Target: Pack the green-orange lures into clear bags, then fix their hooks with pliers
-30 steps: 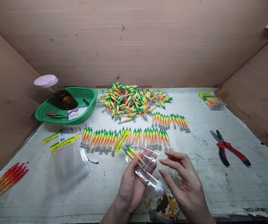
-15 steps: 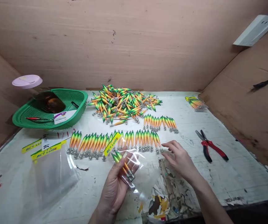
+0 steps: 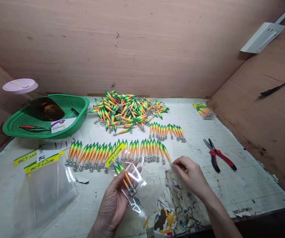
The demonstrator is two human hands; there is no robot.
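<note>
- Presently, two green-and-orange lures and a clear bag are clamped between thumb and fingers of the left hand.
- Right hand: fingertips drawn together beside the hooks of the end lure; whether it is gripped cannot be told.
- Long row laid beyond; short row and heap placed behind.
- Red-handled pliers laid at right.

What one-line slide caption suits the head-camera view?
Left hand holding a BCT LURE bag and squid jigs; right hand at the front row's rightmost jig.
</note>
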